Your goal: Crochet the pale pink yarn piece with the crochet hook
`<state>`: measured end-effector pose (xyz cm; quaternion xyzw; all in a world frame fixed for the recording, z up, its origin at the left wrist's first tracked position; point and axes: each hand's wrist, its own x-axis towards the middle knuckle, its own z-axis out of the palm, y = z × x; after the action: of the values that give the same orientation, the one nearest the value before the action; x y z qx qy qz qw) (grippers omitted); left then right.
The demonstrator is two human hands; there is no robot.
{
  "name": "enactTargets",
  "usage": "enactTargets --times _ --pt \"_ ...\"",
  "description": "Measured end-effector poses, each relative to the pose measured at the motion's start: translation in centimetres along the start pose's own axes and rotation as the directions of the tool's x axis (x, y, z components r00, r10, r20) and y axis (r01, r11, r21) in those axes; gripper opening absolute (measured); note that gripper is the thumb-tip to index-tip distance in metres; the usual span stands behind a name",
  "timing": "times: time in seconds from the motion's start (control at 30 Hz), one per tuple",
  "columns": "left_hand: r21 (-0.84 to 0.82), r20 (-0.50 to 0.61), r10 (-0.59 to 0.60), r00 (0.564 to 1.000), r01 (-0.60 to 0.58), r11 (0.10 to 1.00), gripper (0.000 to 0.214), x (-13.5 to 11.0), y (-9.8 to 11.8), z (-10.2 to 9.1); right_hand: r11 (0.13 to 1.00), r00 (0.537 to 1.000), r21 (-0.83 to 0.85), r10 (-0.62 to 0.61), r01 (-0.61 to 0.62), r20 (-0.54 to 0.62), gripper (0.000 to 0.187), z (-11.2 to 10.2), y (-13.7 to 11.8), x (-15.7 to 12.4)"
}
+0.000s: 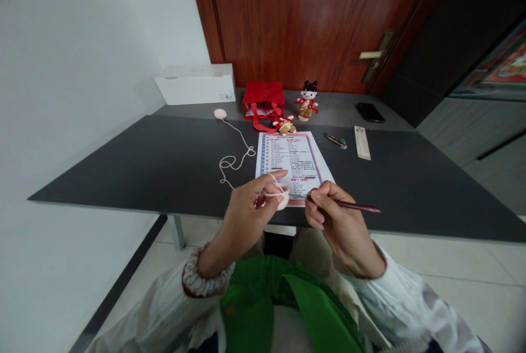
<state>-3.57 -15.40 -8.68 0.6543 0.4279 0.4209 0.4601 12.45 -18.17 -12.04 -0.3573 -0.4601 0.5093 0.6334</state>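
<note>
Between thumb and fingers, my left hand (250, 208) pinches a small pale pink crochet piece (282, 199), with a strand of yarn drawn over the raised index finger. My right hand (337, 227) grips a crochet hook (357, 206) by its dark red handle; the thin metal end points left to the piece. Whether the tip sits in a stitch is too small to tell. From my left hand the pale yarn (235, 165) loops across the table to a small yarn ball (220, 114). Under both hands lies a printed pattern sheet (306, 158).
Behind the sheet are a red gift bag (263, 102), a crocheted doll (307, 102) standing, and a small doll body (284, 125) lying down. To the right lie small scissors-like snips (335, 140), a pale flat packet (362, 143) and a black phone (370, 112). A white box (197, 85) stands back left.
</note>
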Motion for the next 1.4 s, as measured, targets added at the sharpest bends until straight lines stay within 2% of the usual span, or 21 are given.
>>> enactTargets --times 0.07,0.1,0.17,0.23,0.27,0.3,0.33,0.43,0.5,0.57,0.7,0.8,0.9,0.97,1.03,1.07,1.13,1.2,1.27,1.33,1.4 --pt "-0.005 0.017 -0.017 1.000 0.017 1.000 0.013 0.0 0.1 -0.1 0.973 0.992 -0.194 -0.117 0.122 0.037 0.017 -0.5 -0.3 -0.1" --pt "-0.006 0.028 -0.026 0.999 0.026 1.000 0.013 0.1 0.2 -0.1 0.910 0.969 -0.333 -0.226 0.247 0.102 0.014 -0.8 -0.4 -0.3" --pt "0.001 0.047 -0.030 0.998 0.030 1.000 0.014 0.1 0.3 -0.2 0.659 0.840 -0.522 -0.400 0.541 0.367 0.013 -1.6 -0.7 -0.7" --pt "0.018 0.066 -0.024 0.998 0.023 1.000 0.013 0.1 0.4 -0.3 0.426 0.676 -0.526 -0.426 0.736 0.601 0.017 -2.3 -1.1 -0.9" --pt "0.029 0.076 -0.018 0.997 0.015 0.999 0.012 0.1 0.4 -0.3 0.379 0.632 -0.506 -0.413 0.774 0.656 0.018 -2.5 -1.2 -1.0" --pt "0.042 0.084 -0.011 0.996 0.007 0.999 0.012 0.1 0.4 -0.4 0.386 0.634 -0.504 -0.408 0.772 0.657 0.018 -2.6 -1.4 -1.0" --pt "0.057 0.089 -0.004 0.996 -0.001 0.998 0.012 0.1 0.3 -0.4 0.441 0.675 -0.515 -0.403 0.735 0.618 0.017 -2.7 -1.5 -1.0" --pt "0.082 0.111 0.016 0.994 -0.025 0.996 0.013 0.1 0.2 -0.6 0.737 0.888 -0.503 -0.318 0.452 0.331 0.011 -2.7 -1.5 -0.8" --pt "0.072 0.143 0.018 0.990 -0.029 0.997 0.014 0.1 0.2 -0.7 0.908 0.967 -0.351 -0.172 0.231 0.190 0.012 -2.7 -1.2 -0.3" --pt "0.044 0.184 0.008 0.983 -0.017 0.999 0.014 0.2 0.1 -0.8 0.993 0.984 -0.110 -0.012 0.033 0.180 0.017 -2.6 -0.7 0.3" --pt "-0.059 0.233 -0.017 0.972 0.031 0.998 0.012 0.4 -0.1 -0.7 0.955 0.959 0.206 0.163 -0.212 0.231 0.025 -1.5 0.4 1.1" --pt "-0.105 0.225 -0.035 0.974 0.060 0.993 0.009 0.4 -0.3 -0.4 0.967 0.979 0.218 0.090 -0.129 0.182 0.023 -0.3 1.2 0.6" --pt "-0.179 0.203 -0.075 0.976 0.112 0.978 0.007 0.2 -0.4 0.1 0.974 0.976 -0.058 -0.215 0.218 0.045 0.016 0.3 2.0 -0.5" --pt "-0.262 0.186 -0.125 0.975 0.172 0.950 0.026 0.0 -0.3 0.6 0.783 0.876 -0.406 -0.470 0.471 0.109 0.013 0.1 2.6 -1.1" --pt "-0.351 0.153 -0.178 0.972 0.221 0.910 0.045 -0.2 -0.3 1.0 0.484 0.761 -0.627 -0.577 0.610 0.296 0.017 -0.3 3.2 -1.2" --pt "-0.393 0.139 -0.198 0.970 0.237 0.888 0.050 -0.2 -0.3 1.2 0.385 0.724 -0.664 -0.592 0.641 0.355 0.020 -0.5 3.4 -1.2" --pt "-0.461 0.149 -0.224 0.963 0.268 0.846 0.052 -0.3 -0.4 1.4 0.324 0.687 -0.674 -0.619 0.664 0.380 0.020 -0.7 3.7 -1.0" --pt "-0.501 0.199 -0.240 0.950 0.309 0.809 0.049 -0.2 -0.6 1.3 0.415 0.705 -0.629 -0.633 0.657 0.320 0.016 -0.6 3.7 -0.7" --pt "-0.521 0.245 -0.252 0.936 0.346 0.780 0.047 0.0 -0.8 1.0 0.633 0.782 -0.487 -0.592 0.602 0.197 0.012 -0.4 3.4 -0.6" --pt "-0.527 0.271 -0.252 0.929 0.363 0.769 0.046 0.1 -1.1 0.6 0.850 0.881 -0.233 -0.464 0.472 0.093 0.010 -0.3 3.1 -0.6" --pt "-0.515 0.284 -0.245 0.927 0.363 0.777 0.046 0.3 -1.3 0.2 0.937 0.936 -0.038 -0.343 0.347 0.078 0.010 -0.6 2.6 -0.7"
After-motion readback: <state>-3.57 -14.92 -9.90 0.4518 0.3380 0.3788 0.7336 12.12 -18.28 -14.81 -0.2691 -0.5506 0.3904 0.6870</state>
